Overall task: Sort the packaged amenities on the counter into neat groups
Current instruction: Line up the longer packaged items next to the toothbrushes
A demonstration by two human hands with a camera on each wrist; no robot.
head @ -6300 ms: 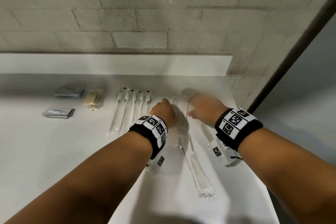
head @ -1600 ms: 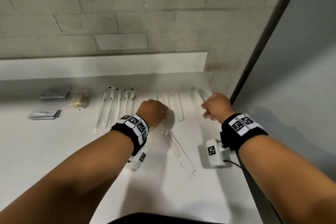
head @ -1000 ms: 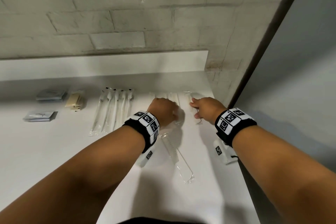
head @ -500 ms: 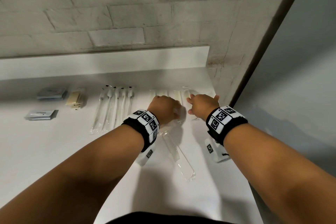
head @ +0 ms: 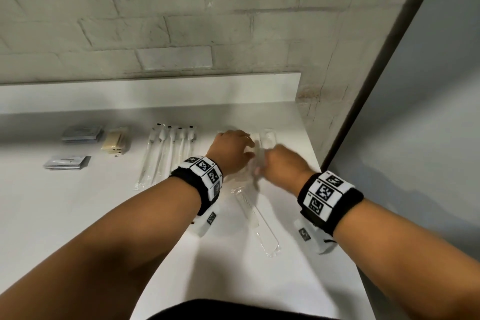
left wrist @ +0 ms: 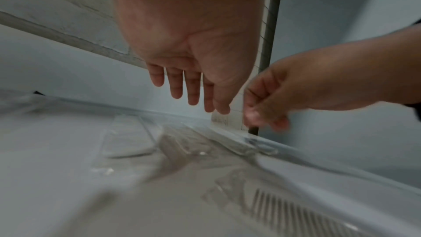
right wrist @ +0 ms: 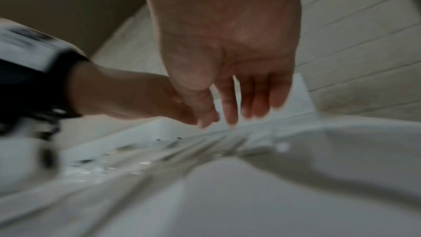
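Broadly, the white counter (head: 78, 215) runs along a painted brick wall (head: 181, 21), its right end meeting a grey panel (head: 428, 138). Across its back sit the sorted groups: two stacks of grey sachets (head: 80, 134) and (head: 66, 162), a small stack of cream packets (head: 114, 143), then a row of wrapped toothbrushes (head: 166, 156) lying side by side.

Right of these lie the wrapped combs (head: 268, 138), where both hands are working. One wrapped comb (head: 257, 218) lies apart, nearer the counter's front edge and angled, as it did half a second ago.

The left hand (head: 231, 149) hangs palm-down just above the comb wrappers, fingers (left wrist: 175, 86) straight and together, gripping nothing; it has hardly shifted since the earlier frame. The right hand (head: 281, 167) has drawn back toward the body and in toward the left hand, so the two now almost touch, and the far comb wrapper it covered before is exposed. Its fingers (right wrist: 230, 107) are loosely extended in the blurred wrist view, more curled seen from the left wrist (left wrist: 262, 102); they appear to hold nothing, though the blur leaves contact with the wrappers unclear.
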